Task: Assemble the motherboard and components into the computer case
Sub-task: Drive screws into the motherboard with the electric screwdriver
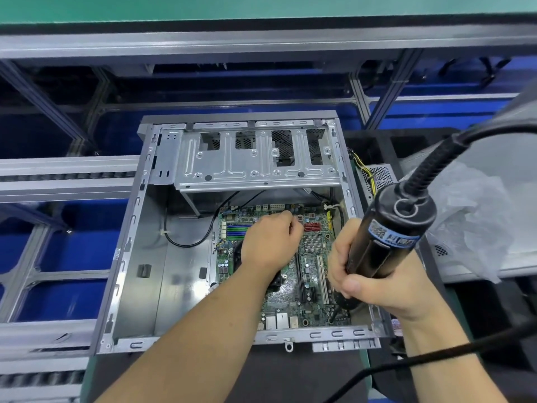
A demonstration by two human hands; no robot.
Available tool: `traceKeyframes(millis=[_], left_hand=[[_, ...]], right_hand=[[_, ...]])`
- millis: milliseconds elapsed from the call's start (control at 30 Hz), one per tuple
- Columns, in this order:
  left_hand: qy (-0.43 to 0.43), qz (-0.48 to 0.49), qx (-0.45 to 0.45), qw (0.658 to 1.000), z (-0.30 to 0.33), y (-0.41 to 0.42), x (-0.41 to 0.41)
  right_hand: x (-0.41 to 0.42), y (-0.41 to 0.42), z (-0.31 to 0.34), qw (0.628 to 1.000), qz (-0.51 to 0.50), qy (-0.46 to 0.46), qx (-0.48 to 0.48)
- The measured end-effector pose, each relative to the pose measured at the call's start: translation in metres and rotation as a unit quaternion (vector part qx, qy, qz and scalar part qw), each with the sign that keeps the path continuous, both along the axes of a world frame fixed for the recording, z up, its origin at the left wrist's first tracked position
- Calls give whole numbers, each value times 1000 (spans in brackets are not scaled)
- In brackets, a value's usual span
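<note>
Right hand [374,274] gripping electric screwdriver [389,237], left hand [270,242] curled, grip unclear, green bench [87,382], blue bins [72,298]

1. One case [130,257], open on top.
2. One motherboard [313,274] inside it.
3. One drive cage [255,161] across the far end of the case.
4. Two hands: left hand [270,242] over the board, right hand [374,274] on the tool.
5. One electric screwdriver [389,237], with one cable [430,158].
6. One plastic bag [470,216], at the right.
</note>
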State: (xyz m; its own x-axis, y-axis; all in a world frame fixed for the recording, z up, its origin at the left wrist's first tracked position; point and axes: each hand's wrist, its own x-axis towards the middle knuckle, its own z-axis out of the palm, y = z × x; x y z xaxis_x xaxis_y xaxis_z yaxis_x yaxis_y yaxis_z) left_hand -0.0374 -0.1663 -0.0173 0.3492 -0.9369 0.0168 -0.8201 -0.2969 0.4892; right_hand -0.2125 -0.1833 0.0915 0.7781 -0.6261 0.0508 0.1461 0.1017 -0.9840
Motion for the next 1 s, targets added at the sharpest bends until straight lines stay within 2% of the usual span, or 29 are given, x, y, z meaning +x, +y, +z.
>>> traceKeyframes(millis=[267, 567, 867, 1000], left_hand=[[0, -1, -1, 1000, 0, 0, 0], [-3, -1, -9, 1000, -2, 0, 1], [-4, 5, -10, 1000, -4, -1, 1], [4, 7, -15, 1000, -5, -2, 1]], right_hand=[[-1, 2, -1, 1000, -7, 6, -25], [-7, -2, -4, 999, 24, -39, 6], [-2, -3, 1, 999, -25, -13, 15], [4, -6, 18, 995, -76, -56, -13]])
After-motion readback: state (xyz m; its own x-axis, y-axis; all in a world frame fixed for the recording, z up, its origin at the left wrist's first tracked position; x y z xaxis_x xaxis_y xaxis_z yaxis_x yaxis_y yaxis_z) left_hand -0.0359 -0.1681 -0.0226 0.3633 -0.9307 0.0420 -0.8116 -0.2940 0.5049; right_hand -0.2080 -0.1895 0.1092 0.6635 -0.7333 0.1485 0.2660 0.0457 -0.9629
